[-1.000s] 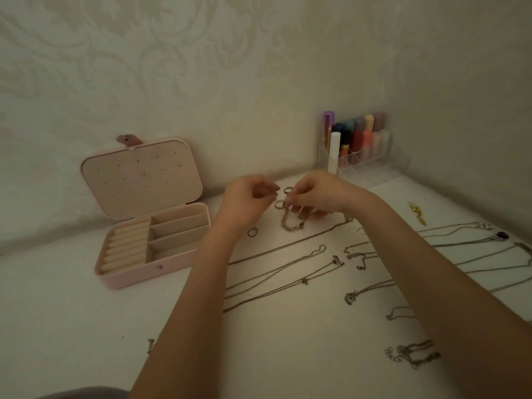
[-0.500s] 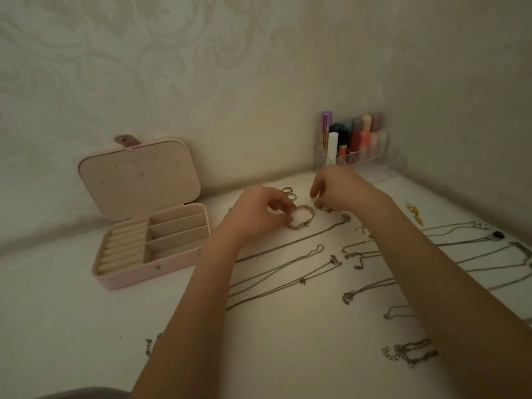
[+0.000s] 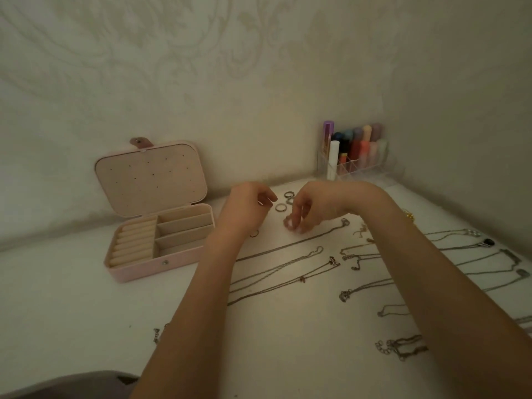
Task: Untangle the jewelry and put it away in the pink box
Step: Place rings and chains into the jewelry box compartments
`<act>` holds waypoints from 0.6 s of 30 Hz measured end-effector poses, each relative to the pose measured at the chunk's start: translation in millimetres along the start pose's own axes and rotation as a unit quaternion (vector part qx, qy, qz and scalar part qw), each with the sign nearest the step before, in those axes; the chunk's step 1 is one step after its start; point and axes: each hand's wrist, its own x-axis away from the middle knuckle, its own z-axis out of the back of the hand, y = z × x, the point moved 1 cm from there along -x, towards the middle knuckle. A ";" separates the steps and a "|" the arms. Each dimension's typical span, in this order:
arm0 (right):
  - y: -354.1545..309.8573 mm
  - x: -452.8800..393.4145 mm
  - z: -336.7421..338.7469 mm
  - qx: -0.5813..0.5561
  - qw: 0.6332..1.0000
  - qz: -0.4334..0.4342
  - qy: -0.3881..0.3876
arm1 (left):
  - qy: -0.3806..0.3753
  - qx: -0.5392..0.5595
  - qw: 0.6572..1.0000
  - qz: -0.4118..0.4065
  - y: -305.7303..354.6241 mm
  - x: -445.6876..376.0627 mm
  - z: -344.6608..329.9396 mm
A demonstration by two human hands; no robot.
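Right hand (image 3: 316,205) pinches a small beaded bracelet (image 3: 291,223) right of the open pink jewelry box (image 3: 161,243); left hand (image 3: 247,207) hovers, fingers loosely curled, empty.

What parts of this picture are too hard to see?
- Head view: what the left hand grips, hidden by its curled fingers.
- Small ring, partly covered by the left wrist.
- Bracelet under the right hand, too blurred for detail.
- Chains on the right, cut off by the frame edge.
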 end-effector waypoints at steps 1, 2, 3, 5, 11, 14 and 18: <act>3.8 5.7 5.8 -0.002 0.999 -0.012 0.033 | -0.004 0.006 1.000 -0.003 2.8 3.0 2.1; 10.5 11.8 11.6 -0.006 0.997 -0.028 0.074 | -0.011 0.006 1.000 -0.009 5.0 5.6 4.2; 17.9 18.3 16.1 -0.008 0.993 -0.044 0.108 | -0.019 0.004 1.000 -0.017 7.3 8.5 6.6; 31.9 29.3 16.5 -0.008 0.990 -0.081 0.117 | -0.032 0.008 0.999 -0.032 11.3 14.7 11.9; 42.5 24.6 -17.1 0.004 0.973 -0.161 0.167 | -0.044 0.026 0.998 -0.048 22.2 40.5 15.0; 38.3 20.3 -29.8 0.027 0.961 -0.174 0.214 | -0.033 0.040 0.998 -0.046 22.3 54.3 12.3; 27.0 34.6 -37.7 0.024 0.953 -0.120 0.276 | -0.001 0.064 0.998 -0.027 24.7 72.1 2.8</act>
